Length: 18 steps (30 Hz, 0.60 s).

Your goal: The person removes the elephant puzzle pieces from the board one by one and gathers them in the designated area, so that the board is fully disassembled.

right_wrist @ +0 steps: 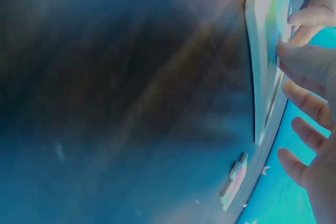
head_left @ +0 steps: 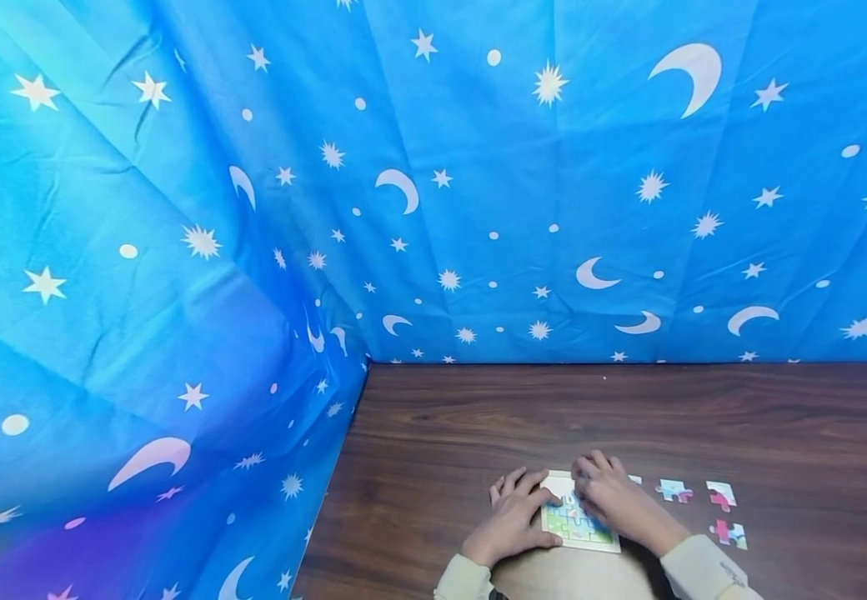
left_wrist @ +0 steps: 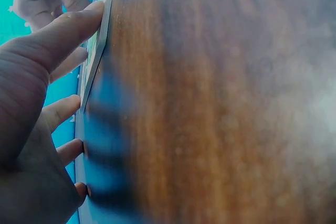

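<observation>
Cream tray (head_left: 600, 548) lies on the bench (head_left: 418, 433); left hand (head_left: 512, 515), grip spread, braces its edge; right hand (head_left: 619, 500) touches the puzzle (head_left: 564, 529), whether its grip clamps anything I can't tell; best hold the tray steady and press evenly

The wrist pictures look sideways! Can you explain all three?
There's no robot, just a person's left hand and right hand, both bare. The big picture comes from a camera on the head; the other two come from cameras on the wrists, so they look tipped. On the brown table lies a puzzle tray, partly filled, with loose pieces to its right. The left hand touches the tray's edge. The right hand is over the tray, but I can't tell if it's pinching a piece.
</observation>
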Each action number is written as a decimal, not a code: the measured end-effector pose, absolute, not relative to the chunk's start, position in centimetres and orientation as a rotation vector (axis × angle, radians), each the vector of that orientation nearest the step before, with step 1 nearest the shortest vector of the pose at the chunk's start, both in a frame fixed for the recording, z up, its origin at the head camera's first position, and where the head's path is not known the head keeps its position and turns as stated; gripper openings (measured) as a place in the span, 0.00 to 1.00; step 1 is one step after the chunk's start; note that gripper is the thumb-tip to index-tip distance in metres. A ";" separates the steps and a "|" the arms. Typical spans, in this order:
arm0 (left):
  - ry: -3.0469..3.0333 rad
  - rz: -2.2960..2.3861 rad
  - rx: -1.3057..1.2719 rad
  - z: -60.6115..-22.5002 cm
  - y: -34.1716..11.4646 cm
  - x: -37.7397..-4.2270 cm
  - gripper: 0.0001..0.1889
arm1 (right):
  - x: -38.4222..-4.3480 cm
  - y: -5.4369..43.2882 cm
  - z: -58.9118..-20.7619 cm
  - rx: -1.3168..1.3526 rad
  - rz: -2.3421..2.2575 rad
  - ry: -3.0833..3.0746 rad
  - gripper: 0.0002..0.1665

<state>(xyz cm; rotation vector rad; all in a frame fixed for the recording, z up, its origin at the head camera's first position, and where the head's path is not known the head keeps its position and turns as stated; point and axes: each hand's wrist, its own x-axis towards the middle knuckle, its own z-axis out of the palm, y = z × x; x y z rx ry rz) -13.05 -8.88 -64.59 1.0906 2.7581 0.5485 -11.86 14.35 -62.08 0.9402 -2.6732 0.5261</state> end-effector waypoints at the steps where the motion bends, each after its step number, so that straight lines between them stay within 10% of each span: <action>1: 2.756 0.548 1.079 -64.5 -8.9 -13.0 0.24 | -11.9 14.3 -62.1 0.956 0.511 -2.678 0.14; 18: 2.989 0.521 0.873 -64.4 -6.2 -11.9 0.16 | -11.7 14.4 -62.8 0.995 0.332 -2.465 0.09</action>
